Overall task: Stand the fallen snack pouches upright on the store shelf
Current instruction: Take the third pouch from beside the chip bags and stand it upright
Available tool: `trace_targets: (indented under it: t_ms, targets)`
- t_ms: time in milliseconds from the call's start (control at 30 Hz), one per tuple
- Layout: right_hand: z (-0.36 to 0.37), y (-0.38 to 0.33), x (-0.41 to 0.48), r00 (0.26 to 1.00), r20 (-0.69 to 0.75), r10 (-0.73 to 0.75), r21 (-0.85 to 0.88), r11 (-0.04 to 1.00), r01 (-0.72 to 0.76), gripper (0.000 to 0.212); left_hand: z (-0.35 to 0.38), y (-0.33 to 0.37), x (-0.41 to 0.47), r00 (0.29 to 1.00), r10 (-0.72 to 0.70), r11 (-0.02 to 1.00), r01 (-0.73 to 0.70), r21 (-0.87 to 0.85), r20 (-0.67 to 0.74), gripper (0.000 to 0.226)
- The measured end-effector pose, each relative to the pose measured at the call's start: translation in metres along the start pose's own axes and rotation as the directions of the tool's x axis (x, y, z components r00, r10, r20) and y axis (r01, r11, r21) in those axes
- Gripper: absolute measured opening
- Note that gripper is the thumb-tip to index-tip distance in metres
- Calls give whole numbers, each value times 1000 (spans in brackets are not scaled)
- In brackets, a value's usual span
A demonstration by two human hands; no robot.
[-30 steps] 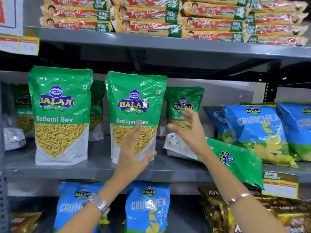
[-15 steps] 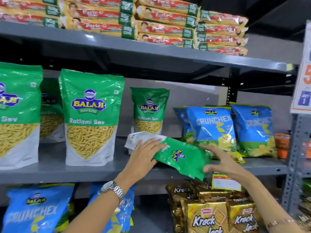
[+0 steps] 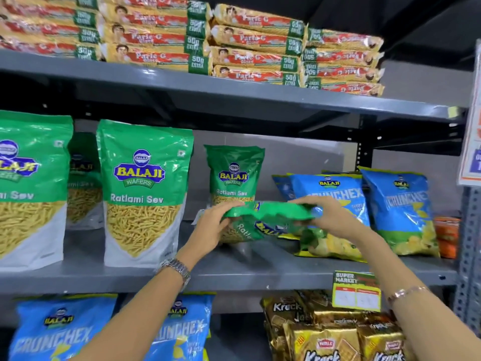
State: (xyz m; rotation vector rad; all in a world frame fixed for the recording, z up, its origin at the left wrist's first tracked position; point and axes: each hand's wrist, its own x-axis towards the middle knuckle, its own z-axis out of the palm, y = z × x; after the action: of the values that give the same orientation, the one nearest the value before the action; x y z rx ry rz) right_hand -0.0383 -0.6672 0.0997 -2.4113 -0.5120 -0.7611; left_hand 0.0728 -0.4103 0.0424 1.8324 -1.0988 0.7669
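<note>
Head view: grey metal shelf (image 3: 234,272), green pouch (image 3: 263,217) gripped in both hands.

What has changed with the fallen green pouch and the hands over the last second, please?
Both hands moved from the standing pouches to the fallen green pouch; the left hand and right hand now grip its ends, lifted off the shelf and still tilted. The big Ratlami Sev pouch and blue Crunchex bags stayed upright.
</note>
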Motion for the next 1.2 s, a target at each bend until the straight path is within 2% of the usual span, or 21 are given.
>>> trace_targets:
  t_ms: [67,133,233,367,433,500,633,700,800,933,1000,1100,1200]
  targets:
    - [-7,-10,19,990,-125,-63,-25,998,60,44,-3,5,8,996,-80,984,73,-165,-37,54]
    - [-13,-18,40,976,-200,-88,-38,996,82,42,-7,7,17,974,-199,963,173,-205,-112,40]
    - [-21,-31,69,959,-277,-56,-38,998,47,25,-9,2,26,937,-321,932,287,-224,-137,53]
    - [-17,-45,101,911,-408,61,-177,973,-145,69,-7,-12,28,910,-396,895,352,-275,-126,59]
    - [-8,-47,112,880,-469,76,-244,947,-211,78,-6,-19,28,893,-431,869,371,-327,-132,51]
    - [3,-48,124,860,-505,72,-239,946,-219,81,-6,-30,28,885,-448,843,371,-389,-126,36]
    - [11,-35,145,846,-496,197,44,979,-201,69,-4,-46,32,816,-565,758,457,-466,-119,56]
    - [12,-24,153,850,-472,235,140,972,-191,62,-2,-50,36,798,-586,746,466,-475,-138,54]
    - [9,-14,161,856,-437,277,218,956,-198,67,1,-54,41,793,-594,733,464,-498,-136,50]
    - [12,-14,167,840,-459,290,210,954,-214,67,2,-56,41,788,-596,727,450,-518,-153,48]
    - [16,-12,165,824,-487,289,306,940,-149,51,3,-57,39,794,-588,731,441,-520,-153,50]
    - [21,-7,160,812,-493,312,501,865,-28,32,3,-56,37,790,-592,731,442,-520,-159,48]
    - [19,-5,161,801,-515,305,505,863,-3,23,3,-54,38,799,-570,753,414,-512,-192,39]
